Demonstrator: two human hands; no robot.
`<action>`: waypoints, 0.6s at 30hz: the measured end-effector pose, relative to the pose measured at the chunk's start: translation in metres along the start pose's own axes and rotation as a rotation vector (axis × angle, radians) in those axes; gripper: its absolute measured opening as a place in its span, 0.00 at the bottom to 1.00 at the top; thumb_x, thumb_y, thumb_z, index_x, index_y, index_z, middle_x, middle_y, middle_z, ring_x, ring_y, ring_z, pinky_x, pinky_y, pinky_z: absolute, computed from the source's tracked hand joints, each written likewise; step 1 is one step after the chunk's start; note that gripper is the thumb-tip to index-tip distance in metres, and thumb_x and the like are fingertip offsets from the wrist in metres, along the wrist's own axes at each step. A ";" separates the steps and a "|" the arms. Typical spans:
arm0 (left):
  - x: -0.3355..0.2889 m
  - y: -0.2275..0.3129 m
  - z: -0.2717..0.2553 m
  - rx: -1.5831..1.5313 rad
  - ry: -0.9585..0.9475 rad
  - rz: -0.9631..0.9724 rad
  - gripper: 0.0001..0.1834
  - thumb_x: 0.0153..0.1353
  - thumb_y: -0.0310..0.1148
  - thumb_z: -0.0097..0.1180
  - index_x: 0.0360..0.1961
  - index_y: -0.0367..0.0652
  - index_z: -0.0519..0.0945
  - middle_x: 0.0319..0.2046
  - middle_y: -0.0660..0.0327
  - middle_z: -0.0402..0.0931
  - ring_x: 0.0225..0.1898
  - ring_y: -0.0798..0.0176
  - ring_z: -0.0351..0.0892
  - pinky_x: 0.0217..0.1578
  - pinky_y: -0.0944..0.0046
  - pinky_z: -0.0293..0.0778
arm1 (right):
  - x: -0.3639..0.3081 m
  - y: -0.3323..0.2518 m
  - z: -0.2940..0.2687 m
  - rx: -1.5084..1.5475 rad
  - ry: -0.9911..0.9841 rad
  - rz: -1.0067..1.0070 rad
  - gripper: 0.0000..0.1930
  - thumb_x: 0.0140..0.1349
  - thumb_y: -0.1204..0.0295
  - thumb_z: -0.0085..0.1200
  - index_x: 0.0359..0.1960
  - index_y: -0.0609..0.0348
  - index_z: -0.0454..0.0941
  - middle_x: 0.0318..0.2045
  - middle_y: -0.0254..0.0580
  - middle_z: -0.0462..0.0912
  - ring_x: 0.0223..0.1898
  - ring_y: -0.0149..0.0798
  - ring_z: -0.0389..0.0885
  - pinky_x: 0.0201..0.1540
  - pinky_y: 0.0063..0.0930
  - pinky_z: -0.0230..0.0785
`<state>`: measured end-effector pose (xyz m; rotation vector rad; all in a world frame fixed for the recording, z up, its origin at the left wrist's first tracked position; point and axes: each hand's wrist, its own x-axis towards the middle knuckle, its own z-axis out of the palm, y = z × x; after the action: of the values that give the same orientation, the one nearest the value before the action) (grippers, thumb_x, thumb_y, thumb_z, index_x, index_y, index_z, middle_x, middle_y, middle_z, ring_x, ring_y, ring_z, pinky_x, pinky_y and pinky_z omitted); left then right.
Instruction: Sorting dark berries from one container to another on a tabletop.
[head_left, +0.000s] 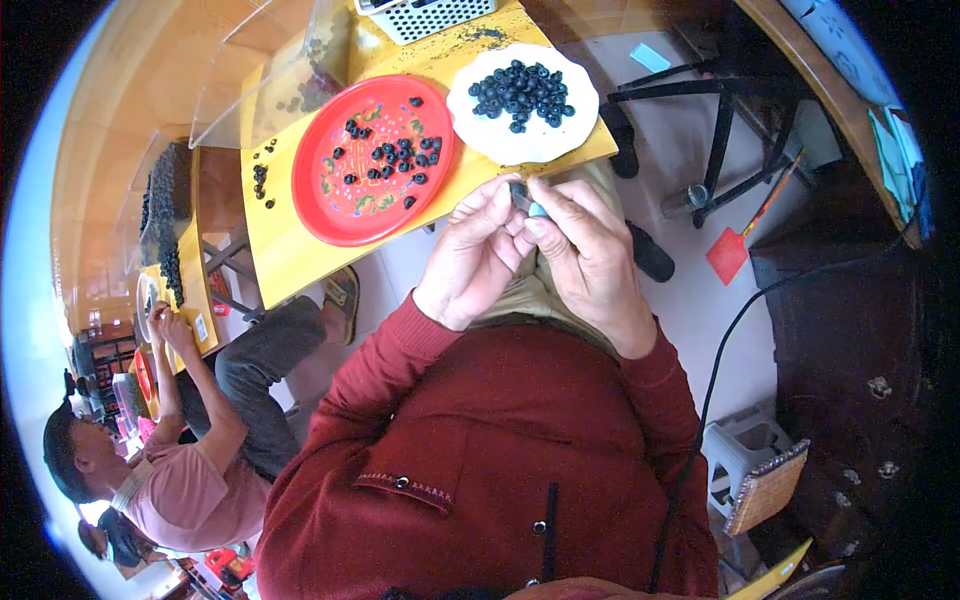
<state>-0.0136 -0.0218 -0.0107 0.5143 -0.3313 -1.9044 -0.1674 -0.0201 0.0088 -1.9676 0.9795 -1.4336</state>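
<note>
My left hand (470, 252) pinches a small, dark, rounded piece (518, 192); I'd steady it, easing the small turquoise-ended tool (537, 210) my right hand (590, 252) grips.

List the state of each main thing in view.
Left hand: fingertips closed on a small dark piece
Right hand: closed on a small light-blue item
Red tray: strewn with round dark pieces
White plate: bearing a heap of similar pieces
Perforated basket: on the yellow table, cut off by the frame
</note>
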 end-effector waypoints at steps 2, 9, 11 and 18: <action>-0.001 -0.001 0.002 0.010 -0.005 0.012 0.11 0.65 0.31 0.55 0.48 0.41 0.78 0.31 0.67 0.77 0.32 0.73 0.75 0.42 0.67 0.77 | -0.001 0.000 0.000 0.008 0.015 -0.008 0.15 0.63 0.75 0.54 0.50 0.69 0.75 0.36 0.51 0.78 0.34 0.46 0.82 0.36 0.33 0.75; -0.003 -0.006 0.010 0.029 -0.040 0.018 0.12 0.64 0.32 0.56 0.47 0.42 0.78 0.34 0.66 0.78 0.33 0.72 0.75 0.42 0.67 0.76 | -0.005 -0.002 -0.006 0.105 0.061 0.071 0.14 0.65 0.74 0.53 0.49 0.71 0.75 0.37 0.51 0.79 0.36 0.43 0.82 0.37 0.31 0.74; -0.003 -0.008 0.013 0.028 -0.069 0.009 0.12 0.64 0.32 0.56 0.47 0.42 0.78 0.34 0.66 0.78 0.34 0.72 0.75 0.42 0.67 0.75 | -0.007 0.001 -0.007 0.098 0.087 0.048 0.14 0.65 0.73 0.53 0.48 0.71 0.76 0.37 0.52 0.79 0.37 0.43 0.82 0.38 0.31 0.74; -0.002 -0.017 0.014 0.067 -0.063 -0.003 0.12 0.65 0.33 0.56 0.48 0.41 0.78 0.38 0.63 0.80 0.40 0.70 0.78 0.46 0.65 0.76 | -0.010 0.006 -0.012 0.164 0.125 0.047 0.15 0.64 0.72 0.56 0.48 0.70 0.76 0.38 0.52 0.80 0.38 0.44 0.81 0.40 0.32 0.73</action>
<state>-0.0330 -0.0135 -0.0059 0.5005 -0.4370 -1.9199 -0.1818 -0.0153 0.0023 -1.7450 0.9237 -1.5741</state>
